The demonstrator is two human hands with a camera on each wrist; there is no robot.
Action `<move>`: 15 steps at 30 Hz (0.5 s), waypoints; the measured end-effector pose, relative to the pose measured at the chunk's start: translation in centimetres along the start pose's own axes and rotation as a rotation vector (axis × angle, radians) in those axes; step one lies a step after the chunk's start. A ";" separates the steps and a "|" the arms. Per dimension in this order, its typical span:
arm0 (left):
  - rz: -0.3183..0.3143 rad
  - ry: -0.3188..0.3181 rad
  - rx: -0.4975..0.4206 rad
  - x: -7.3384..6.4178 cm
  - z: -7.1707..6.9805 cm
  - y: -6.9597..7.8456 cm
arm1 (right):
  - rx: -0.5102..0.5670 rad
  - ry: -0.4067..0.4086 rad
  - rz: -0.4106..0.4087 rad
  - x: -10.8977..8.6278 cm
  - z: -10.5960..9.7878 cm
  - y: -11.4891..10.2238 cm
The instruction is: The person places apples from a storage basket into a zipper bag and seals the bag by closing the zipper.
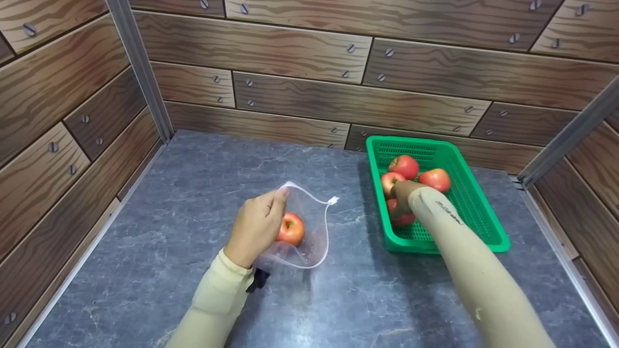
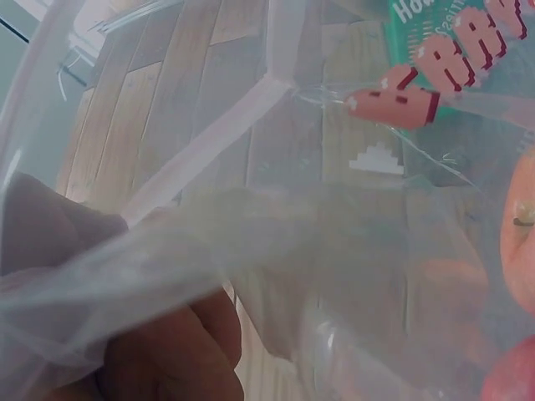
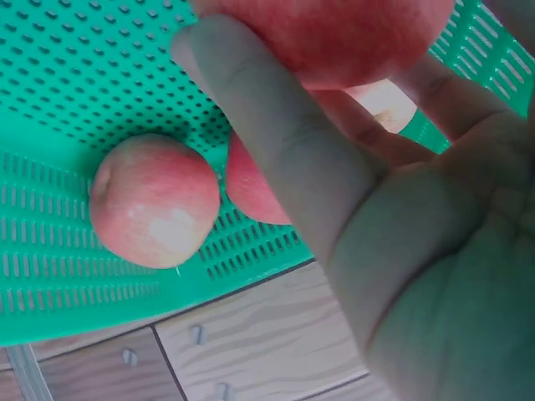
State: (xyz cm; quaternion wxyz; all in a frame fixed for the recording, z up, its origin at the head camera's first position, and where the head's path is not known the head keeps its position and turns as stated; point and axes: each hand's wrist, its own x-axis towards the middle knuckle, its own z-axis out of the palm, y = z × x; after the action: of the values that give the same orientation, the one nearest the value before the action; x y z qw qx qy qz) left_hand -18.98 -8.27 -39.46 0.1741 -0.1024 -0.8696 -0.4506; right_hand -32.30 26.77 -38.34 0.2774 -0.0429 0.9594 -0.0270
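Observation:
My left hand (image 1: 256, 224) grips the edge of a clear plastic zip bag (image 1: 316, 232) with a white rim and a white slider. The bag's mouth gapes, and a red apple (image 1: 291, 229) shows within it. Red lettering on the bag film (image 2: 393, 109) appears in the left wrist view, with part of an apple (image 2: 522, 230) at the right edge. Inside the green basket (image 1: 476, 203), my right hand (image 1: 407, 194) holds a red apple (image 1: 400, 216) between thumb and fingers. The right wrist view shows the held apple (image 3: 334, 38) at the top; its far side is hidden.
More apples lie in the basket, among them one at the back (image 1: 404, 166) and one at the right (image 1: 435, 180). The basket stands on a grey marbled tabletop (image 1: 217, 159). Wood-patterned walls (image 1: 290, 92) with metal corner posts (image 1: 142, 72) enclose the back and sides.

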 end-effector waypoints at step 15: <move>-0.005 -0.019 -0.015 0.2 0.0 -0.1 | 0.197 0.593 -0.248 -6.9 -1.0 3.4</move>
State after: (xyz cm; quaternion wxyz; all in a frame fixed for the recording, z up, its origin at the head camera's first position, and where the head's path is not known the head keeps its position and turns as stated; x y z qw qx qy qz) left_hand -19.16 -8.31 -39.51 0.1640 -0.1059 -0.8680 -0.4565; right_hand -27.22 30.82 -34.07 -0.0165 -0.1224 0.9786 -0.1643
